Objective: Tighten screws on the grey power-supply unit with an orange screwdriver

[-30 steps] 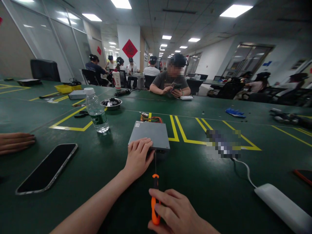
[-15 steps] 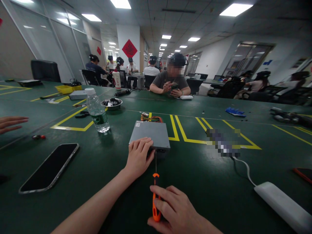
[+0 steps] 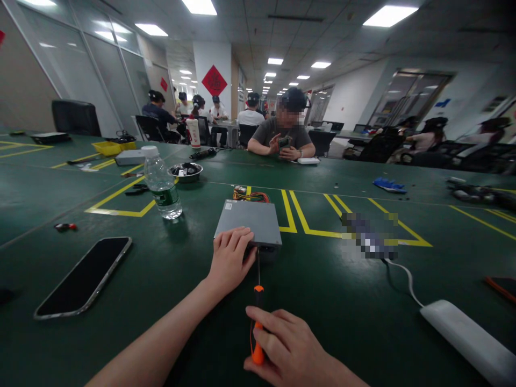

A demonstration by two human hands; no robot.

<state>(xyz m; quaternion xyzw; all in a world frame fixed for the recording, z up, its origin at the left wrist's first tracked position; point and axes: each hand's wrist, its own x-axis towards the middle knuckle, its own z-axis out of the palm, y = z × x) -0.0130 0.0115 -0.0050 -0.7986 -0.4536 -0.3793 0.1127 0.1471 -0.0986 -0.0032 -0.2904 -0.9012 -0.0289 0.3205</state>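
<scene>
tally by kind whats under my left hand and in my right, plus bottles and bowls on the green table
Screwdriver in the right hand: 1
Computer power supply under the left hand: 1
Water bottle: 1
Metal bowl: 1
Total: 4

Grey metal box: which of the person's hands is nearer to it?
Left. The left hand rests on top of the grey metal box at its near edge; the right hand is apart from it, closer to the person, holding the orange screwdriver that points toward it.
</scene>
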